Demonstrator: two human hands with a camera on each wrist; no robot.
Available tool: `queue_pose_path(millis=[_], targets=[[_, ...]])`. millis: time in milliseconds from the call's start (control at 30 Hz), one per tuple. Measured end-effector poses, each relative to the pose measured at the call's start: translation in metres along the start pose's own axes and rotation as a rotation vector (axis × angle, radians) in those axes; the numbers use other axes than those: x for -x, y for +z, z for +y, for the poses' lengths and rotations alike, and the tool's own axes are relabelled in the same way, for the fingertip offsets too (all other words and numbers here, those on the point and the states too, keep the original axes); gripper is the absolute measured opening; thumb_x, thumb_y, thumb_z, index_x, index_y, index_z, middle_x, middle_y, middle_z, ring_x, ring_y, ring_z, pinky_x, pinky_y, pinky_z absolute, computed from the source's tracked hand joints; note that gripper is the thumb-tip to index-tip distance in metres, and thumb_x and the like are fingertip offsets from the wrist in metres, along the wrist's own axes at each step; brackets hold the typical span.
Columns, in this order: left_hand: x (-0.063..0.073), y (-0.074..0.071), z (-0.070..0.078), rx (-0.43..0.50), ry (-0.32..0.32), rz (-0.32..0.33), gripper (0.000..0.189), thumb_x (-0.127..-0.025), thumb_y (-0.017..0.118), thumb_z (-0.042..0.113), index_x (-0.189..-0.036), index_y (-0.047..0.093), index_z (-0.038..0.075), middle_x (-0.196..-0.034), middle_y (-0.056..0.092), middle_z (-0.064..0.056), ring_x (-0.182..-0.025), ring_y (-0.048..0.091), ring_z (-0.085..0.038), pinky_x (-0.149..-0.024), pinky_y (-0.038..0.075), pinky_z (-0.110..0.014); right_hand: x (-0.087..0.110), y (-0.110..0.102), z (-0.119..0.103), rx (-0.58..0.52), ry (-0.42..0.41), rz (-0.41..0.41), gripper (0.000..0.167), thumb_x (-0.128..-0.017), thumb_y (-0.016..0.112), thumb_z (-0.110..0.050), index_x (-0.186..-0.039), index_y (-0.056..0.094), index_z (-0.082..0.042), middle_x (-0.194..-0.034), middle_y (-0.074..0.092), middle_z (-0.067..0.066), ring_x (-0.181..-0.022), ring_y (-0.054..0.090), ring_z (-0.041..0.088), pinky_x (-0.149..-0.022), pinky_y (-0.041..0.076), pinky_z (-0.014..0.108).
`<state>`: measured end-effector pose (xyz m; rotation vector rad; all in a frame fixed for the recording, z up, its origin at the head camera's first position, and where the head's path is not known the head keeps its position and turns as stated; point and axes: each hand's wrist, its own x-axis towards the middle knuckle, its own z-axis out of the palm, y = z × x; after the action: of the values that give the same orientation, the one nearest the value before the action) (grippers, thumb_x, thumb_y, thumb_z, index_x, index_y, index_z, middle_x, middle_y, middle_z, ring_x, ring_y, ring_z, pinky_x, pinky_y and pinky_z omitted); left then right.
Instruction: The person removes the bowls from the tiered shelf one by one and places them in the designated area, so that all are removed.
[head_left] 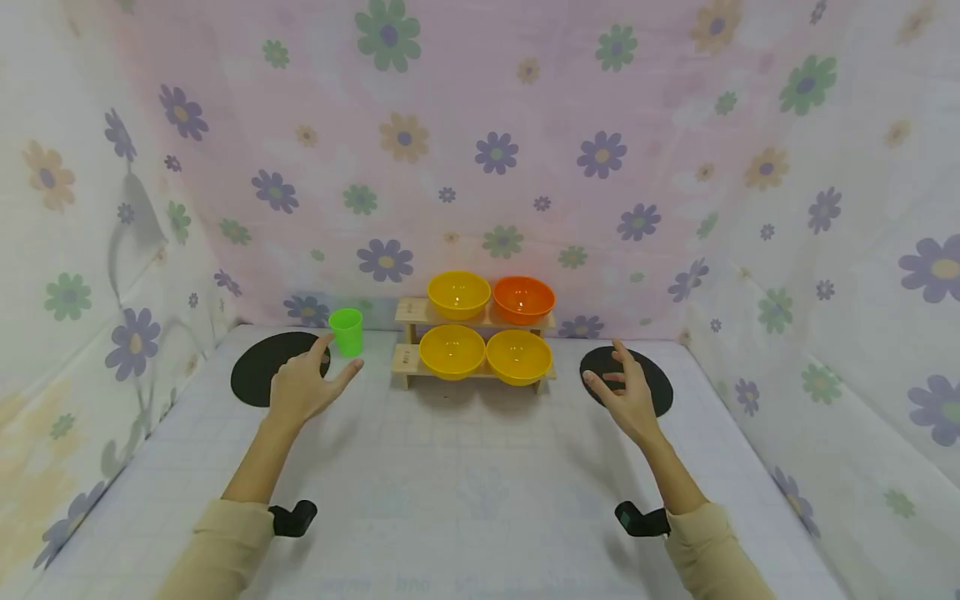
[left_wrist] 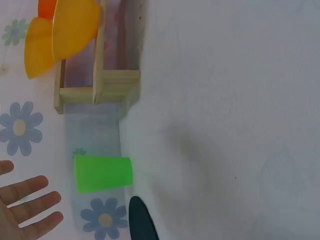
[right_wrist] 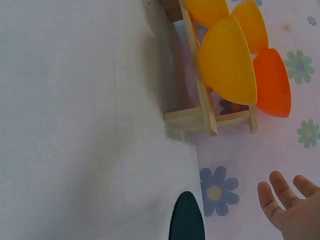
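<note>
My left hand (head_left: 303,390) hovers over the table near a green cup (head_left: 347,332), thumb and fingers spread with nothing between them. In the left wrist view, its fingers (left_wrist: 35,202) point toward the green cup, which stands upright apart from them. My right hand (head_left: 628,396) is held out in front of a black round mat (head_left: 657,385), fingers relaxed and holding nothing. Between the hands stands a two-tier wooden rack (head_left: 406,358). Its upper tier bears a yellow bowl (head_left: 459,297) and an orange bowl (head_left: 523,302); two yellow bowls (head_left: 452,353) sit on the lower tier.
Another black round mat (head_left: 251,379) lies at the left, partly behind the left hand. Flower-print cloth (head_left: 450,108) walls the table at the back and both sides. A white cloth (head_left: 465,467) covers the table. Both wrists wear a black camera strap (head_left: 294,518).
</note>
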<state>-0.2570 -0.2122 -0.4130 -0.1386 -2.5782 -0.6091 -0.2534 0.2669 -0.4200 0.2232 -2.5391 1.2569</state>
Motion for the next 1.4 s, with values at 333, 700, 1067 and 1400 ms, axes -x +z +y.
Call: queue_pose_path(millis=[333,700,1067,1400], targets=[[-0.002,0.048,-0.002,0.462,-0.115,-0.101,0.065,-0.083,0.070,0.036,-0.133,0.048,0.001,-0.117,0.058,-0.030,-0.105,0.057,-0.044,-0.084,0.048,-0.053,-0.016,0.022,0.009,-0.129,0.095,-0.061,0.080,-0.088,0.066,-0.029,-0.152,0.018,-0.018,-0.146,0.030,0.023,-0.110,0.054,0.038,-0.085,0.049,0.046],[-0.005,0.095,0.008,0.698,-0.242,-0.091,0.055,-0.082,0.073,0.020,-0.127,0.052,-0.005,-0.119,0.056,-0.032,-0.104,0.058,-0.045,-0.089,0.047,-0.050,-0.028,0.049,0.014,-0.275,0.096,-0.143,0.077,-0.086,0.069,-0.023,-0.150,0.025,-0.021,-0.146,0.030,0.023,-0.104,0.058,0.038,-0.078,0.053,0.036],[-0.017,0.115,0.024,0.823,-0.245,-0.119,0.048,-0.088,0.067,0.016,-0.129,0.051,-0.005,-0.132,0.049,-0.027,-0.110,0.054,-0.043,-0.089,0.047,-0.046,-0.023,0.057,-0.025,-0.350,0.094,-0.205,0.077,-0.088,0.065,-0.011,-0.150,0.019,-0.006,-0.144,0.027,0.031,-0.101,0.057,0.045,-0.078,0.053,0.040],[-0.020,0.129,0.029,0.819,-0.339,-0.092,0.040,-0.093,0.058,0.016,-0.128,0.054,-0.004,-0.136,0.049,-0.021,-0.114,0.051,-0.040,-0.096,0.042,-0.048,-0.031,0.071,-0.032,-0.363,0.069,-0.221,0.071,-0.087,0.067,-0.012,-0.146,0.027,0.000,-0.145,0.032,0.025,-0.114,0.049,0.043,-0.084,0.050,0.044]])
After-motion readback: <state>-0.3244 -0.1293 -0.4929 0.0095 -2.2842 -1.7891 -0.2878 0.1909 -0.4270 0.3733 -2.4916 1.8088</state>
